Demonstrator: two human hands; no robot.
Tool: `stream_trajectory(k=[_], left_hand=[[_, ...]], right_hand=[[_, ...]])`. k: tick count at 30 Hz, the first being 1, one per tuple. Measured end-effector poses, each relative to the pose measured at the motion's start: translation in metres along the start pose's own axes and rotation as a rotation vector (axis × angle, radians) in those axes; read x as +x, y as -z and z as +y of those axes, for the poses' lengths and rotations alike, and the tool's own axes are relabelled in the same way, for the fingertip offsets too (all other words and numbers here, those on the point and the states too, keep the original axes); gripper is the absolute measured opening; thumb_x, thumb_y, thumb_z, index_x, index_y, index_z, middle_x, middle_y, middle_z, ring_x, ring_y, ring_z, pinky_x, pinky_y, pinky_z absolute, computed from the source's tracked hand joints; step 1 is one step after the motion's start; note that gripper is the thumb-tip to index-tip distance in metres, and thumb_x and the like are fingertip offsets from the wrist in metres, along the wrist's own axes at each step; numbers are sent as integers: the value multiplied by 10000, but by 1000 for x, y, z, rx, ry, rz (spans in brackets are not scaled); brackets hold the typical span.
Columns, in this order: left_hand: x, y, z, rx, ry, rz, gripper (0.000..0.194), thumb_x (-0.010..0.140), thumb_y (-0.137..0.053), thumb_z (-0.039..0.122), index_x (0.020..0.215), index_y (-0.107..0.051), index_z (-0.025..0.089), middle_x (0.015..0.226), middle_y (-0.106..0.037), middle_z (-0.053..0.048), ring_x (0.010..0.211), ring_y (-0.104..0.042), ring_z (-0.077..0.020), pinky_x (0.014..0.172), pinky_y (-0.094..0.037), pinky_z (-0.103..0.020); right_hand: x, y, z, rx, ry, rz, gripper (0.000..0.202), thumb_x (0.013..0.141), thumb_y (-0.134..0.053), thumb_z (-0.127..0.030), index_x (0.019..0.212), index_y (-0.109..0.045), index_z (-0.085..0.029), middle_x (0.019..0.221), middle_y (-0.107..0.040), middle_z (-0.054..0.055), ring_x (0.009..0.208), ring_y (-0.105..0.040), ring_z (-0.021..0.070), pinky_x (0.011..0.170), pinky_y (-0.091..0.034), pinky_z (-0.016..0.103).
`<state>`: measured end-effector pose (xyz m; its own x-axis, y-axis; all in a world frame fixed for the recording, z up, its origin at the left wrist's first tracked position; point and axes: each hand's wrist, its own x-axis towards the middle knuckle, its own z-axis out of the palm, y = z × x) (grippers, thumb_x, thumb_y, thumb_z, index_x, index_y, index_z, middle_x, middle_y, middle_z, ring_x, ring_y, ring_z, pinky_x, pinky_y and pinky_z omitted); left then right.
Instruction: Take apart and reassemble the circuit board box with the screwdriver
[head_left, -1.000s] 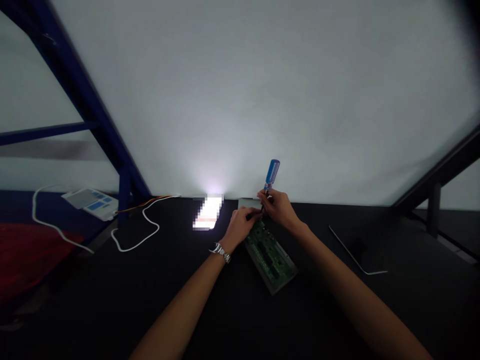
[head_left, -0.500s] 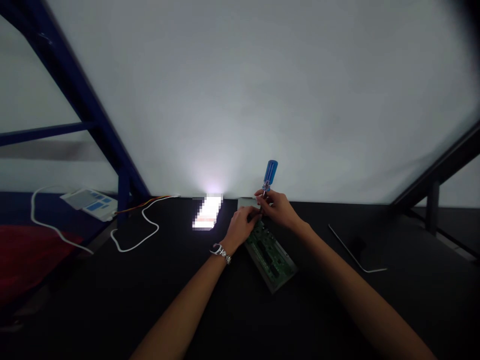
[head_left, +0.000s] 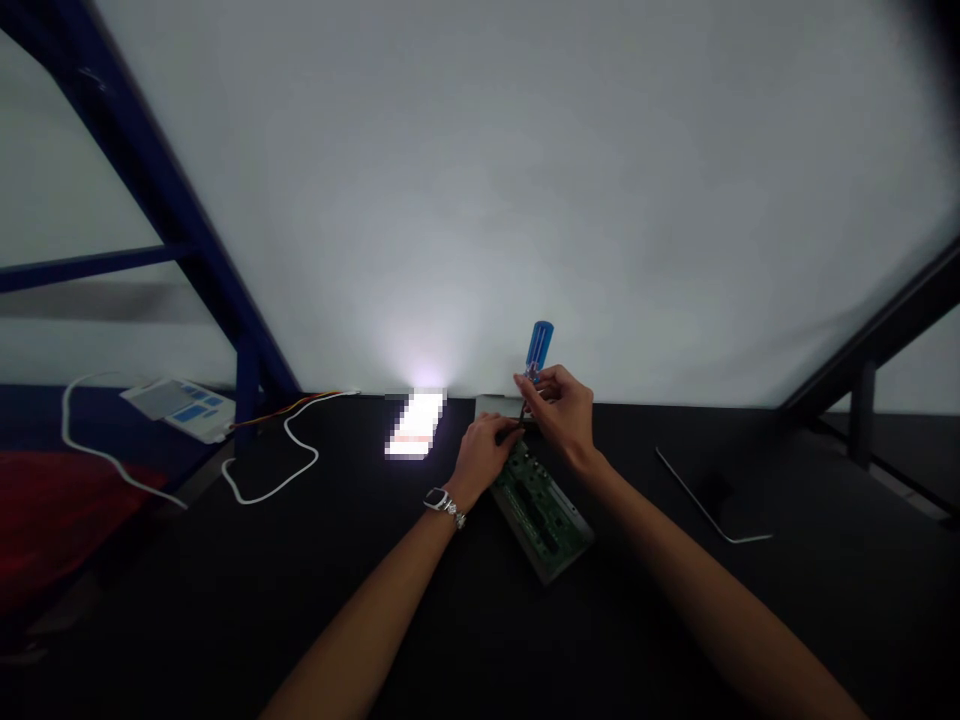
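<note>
A screwdriver (head_left: 538,346) with a blue handle stands nearly upright, tilted slightly right, its tip down at the far end of a green circuit board (head_left: 551,520). My right hand (head_left: 566,405) pinches it where the handle meets the shaft. My left hand (head_left: 484,455), with a watch (head_left: 435,498) and a bracelet at its wrist, rests on the board's far left part. Its fingers are closed together beside the screwdriver's lower end; what they pinch is hidden. The board lies slanted on a grey backing on the black table (head_left: 480,640).
A bright, pixelated panel (head_left: 416,425) glows left of my hands. Further left are a white cable (head_left: 270,495), a printed card (head_left: 184,405) and red material (head_left: 67,520). A dark flat device with a pale edge (head_left: 712,500) lies right. Blue frame bars (head_left: 180,220) stand left; a pale wall rises behind.
My right hand has shifted slightly right and up the screwdriver, its fingers now nearer the handle's base. The screwdriver leans a touch further left. My left hand and the board stay nearly in place.
</note>
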<state>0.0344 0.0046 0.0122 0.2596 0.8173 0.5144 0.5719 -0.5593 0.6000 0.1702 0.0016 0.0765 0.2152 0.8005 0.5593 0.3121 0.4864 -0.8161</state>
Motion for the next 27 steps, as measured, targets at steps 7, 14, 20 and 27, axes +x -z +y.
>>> stream_trajectory(k=[7, 14, 20, 27], left_hand=[[1, 0, 1, -23, -2, -1, 124, 874, -640, 290, 885, -725, 200, 818, -680, -27, 827, -574, -192, 759, -435, -312], [2, -1, 0, -61, -1, 19, 117, 868, -647, 286, 854, -723, 197, 785, -668, -18, 805, -566, -183, 746, -439, -307], [2, -2, -1, -79, 29, 27, 140, 861, -655, 309, 820, -717, 190, 773, -663, -21, 780, -569, -178, 734, -451, -303], [3, 4, 3, -52, -36, 1, 188, 915, -579, 283, 1049, -700, 230, 981, -702, -30, 958, -580, -202, 846, -458, -318]], right_hand=[[-1, 1, -5, -49, 31, -10, 328, 819, -648, -501, 737, -554, -197, 619, -661, 21, 504, -623, 151, 490, -498, 267], [-3, 4, -6, -144, 45, -31, 316, 846, -610, -500, 758, -547, -203, 681, -701, 61, 566, -670, 187, 540, -525, 294], [-2, 4, -5, -164, 63, -58, 318, 868, -576, -510, 795, -563, -201, 731, -703, 73, 632, -692, 203, 577, -540, 300], [7, 12, -6, 67, -33, -248, 372, 847, -583, -567, 796, -490, -210, 748, -693, 50, 565, -645, 159, 491, -528, 262]])
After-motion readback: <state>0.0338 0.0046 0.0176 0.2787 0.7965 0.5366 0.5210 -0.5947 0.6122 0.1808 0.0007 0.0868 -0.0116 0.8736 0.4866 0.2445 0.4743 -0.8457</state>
